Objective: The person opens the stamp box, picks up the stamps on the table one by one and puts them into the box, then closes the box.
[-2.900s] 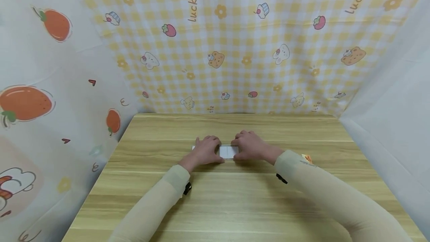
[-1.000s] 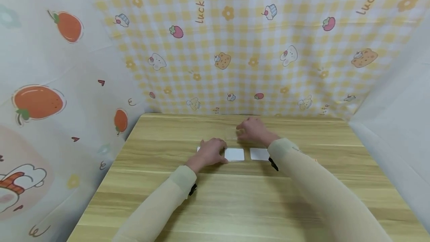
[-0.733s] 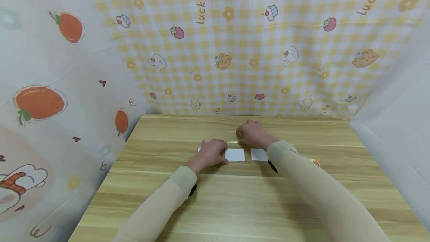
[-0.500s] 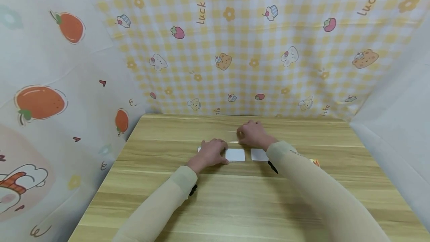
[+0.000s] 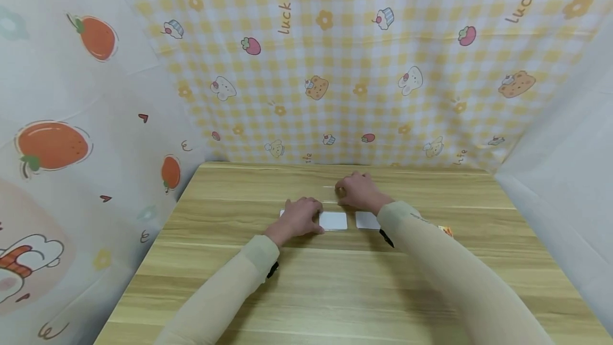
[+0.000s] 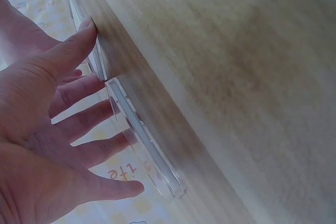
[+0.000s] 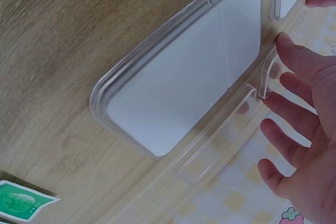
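Spanning one end of the middle white-insert case (image 5: 332,221): left hand (image 5: 298,219), thumb and index gripping opposite edges, other fingers spread. Right hand (image 5: 360,191) part-curled, thumb and index pinching the end of a clear plastic cover (image 5: 329,194) just beyond that case. Right-hand case (image 5: 367,220) partly hidden by the sleeve (image 5: 399,217). Wood-grain tabletop (image 5: 335,292); yellow gingham curtain (image 5: 354,57) behind, fruit-printed cloth (image 5: 115,148) at left. Left wrist view alone gives the third case's clear side wall (image 6: 144,135); right wrist view adds a green printed slip (image 7: 21,201).
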`<state>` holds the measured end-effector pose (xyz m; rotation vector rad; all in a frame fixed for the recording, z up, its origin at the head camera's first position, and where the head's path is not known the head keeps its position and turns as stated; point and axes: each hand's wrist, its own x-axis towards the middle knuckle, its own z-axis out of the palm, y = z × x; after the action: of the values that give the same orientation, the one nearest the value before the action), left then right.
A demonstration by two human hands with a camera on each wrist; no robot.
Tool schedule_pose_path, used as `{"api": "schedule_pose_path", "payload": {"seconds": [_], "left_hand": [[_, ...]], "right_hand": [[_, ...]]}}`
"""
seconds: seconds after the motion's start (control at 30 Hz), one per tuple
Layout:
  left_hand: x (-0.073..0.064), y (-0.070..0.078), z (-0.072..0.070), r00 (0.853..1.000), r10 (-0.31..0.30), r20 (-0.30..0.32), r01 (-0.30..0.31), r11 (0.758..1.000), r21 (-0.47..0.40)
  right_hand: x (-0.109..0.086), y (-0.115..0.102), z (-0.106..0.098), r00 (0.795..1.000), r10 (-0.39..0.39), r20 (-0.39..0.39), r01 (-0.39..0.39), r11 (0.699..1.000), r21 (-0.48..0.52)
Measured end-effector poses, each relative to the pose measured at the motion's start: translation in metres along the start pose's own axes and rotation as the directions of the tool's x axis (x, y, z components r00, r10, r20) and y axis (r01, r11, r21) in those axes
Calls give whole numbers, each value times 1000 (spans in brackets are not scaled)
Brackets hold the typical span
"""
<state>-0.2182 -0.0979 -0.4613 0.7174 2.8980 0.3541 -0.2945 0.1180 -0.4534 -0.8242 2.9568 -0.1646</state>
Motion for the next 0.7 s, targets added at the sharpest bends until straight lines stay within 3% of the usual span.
{"api": "schedule_pose_path", "payload": {"seconds": [0.7], "left_hand": [[0, -2, 1, 1000, 0, 2, 0, 1000, -2]], "right_hand": [[-2, -7, -6, 1000, 22, 16, -21, 999, -31]]}}
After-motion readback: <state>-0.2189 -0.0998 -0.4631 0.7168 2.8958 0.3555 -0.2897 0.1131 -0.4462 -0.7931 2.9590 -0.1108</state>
